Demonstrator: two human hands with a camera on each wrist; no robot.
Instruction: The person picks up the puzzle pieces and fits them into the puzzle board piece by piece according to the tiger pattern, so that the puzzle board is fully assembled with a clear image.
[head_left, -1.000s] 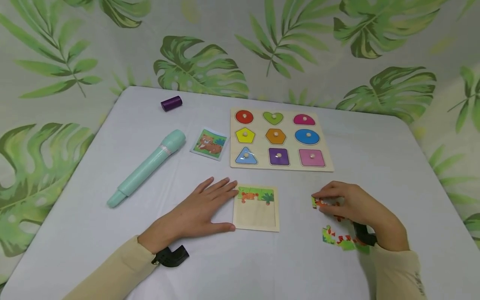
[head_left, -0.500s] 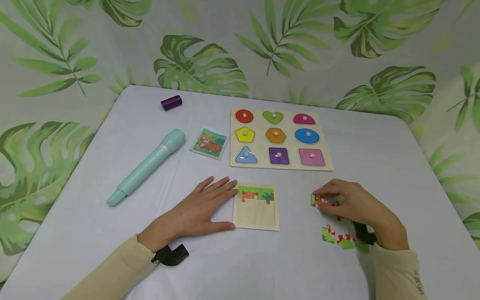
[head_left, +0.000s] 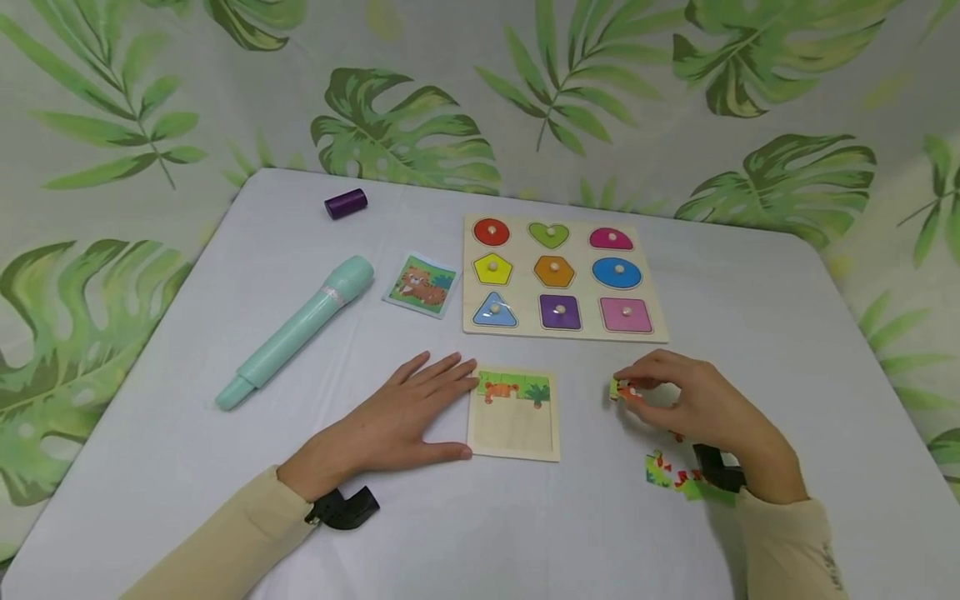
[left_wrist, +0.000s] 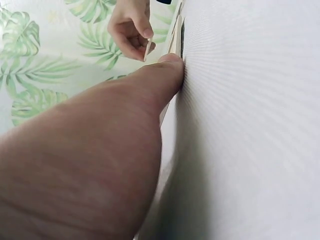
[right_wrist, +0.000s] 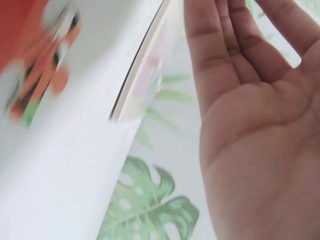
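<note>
My left hand [head_left: 401,417] lies flat with spread fingers, fingertips and thumb at the left edge of a small square wooden puzzle tray [head_left: 514,435]. A top strip of fitted pieces [head_left: 517,388] in the tray shows green, orange ears and a plant. To the right of the tray, my right hand [head_left: 693,402] pinches a jigsaw puzzle piece [head_left: 622,389] in green and orange between thumb and fingers. The left wrist view shows that piece [left_wrist: 148,49] edge-on. Several loose puzzle pieces [head_left: 658,471] lie under and beside the right wrist, partly hidden by it.
Behind the tray lies a wooden shape board [head_left: 566,325] with knobbed colored shapes. A tiger picture card [head_left: 422,286] is left of it. Farther left are a mint-green tube-shaped object [head_left: 296,333] and a purple cylinder [head_left: 346,204]. A leaf-patterned cloth [head_left: 405,133] hangs behind the table.
My right hand has lifted the puzzle piece and shifted slightly left and away from me, uncovering more of the table beneath. The left hand stays at the tray.
</note>
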